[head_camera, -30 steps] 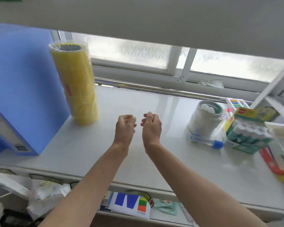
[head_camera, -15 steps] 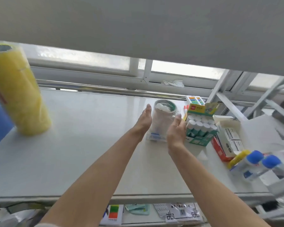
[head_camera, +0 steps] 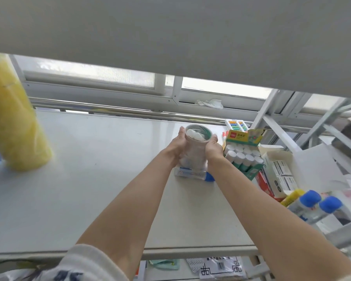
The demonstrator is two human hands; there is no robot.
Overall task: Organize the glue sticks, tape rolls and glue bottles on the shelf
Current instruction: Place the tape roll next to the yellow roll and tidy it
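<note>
A clear stack of tape rolls (head_camera: 195, 153) stands on the white shelf (head_camera: 101, 179), with white-capped items inside its hollow core. My left hand (head_camera: 177, 146) presses its left side and my right hand (head_camera: 213, 151) its right side, both clasping it. A blue-capped glue bottle (head_camera: 193, 174) lies flat against its base. To the right stands a green box of white-capped glue sticks (head_camera: 242, 159). A tall yellow tape stack (head_camera: 12, 122) stands at the far left. Two more blue-capped glue bottles (head_camera: 312, 205) lie at the right edge.
White small boxes (head_camera: 280, 175) and a red pack sit right of the glue sticks. A paint set (head_camera: 236, 124) lies behind them. The upper shelf board (head_camera: 170, 37) hangs low overhead. Metal frame struts (head_camera: 282, 134) rise on the right. Packets lie on the lower shelf (head_camera: 217, 266).
Both hands reached from the shelf's middle to the right and closed around the clear tape stack. My view swung right, pushing the yellow stack to the left edge.
</note>
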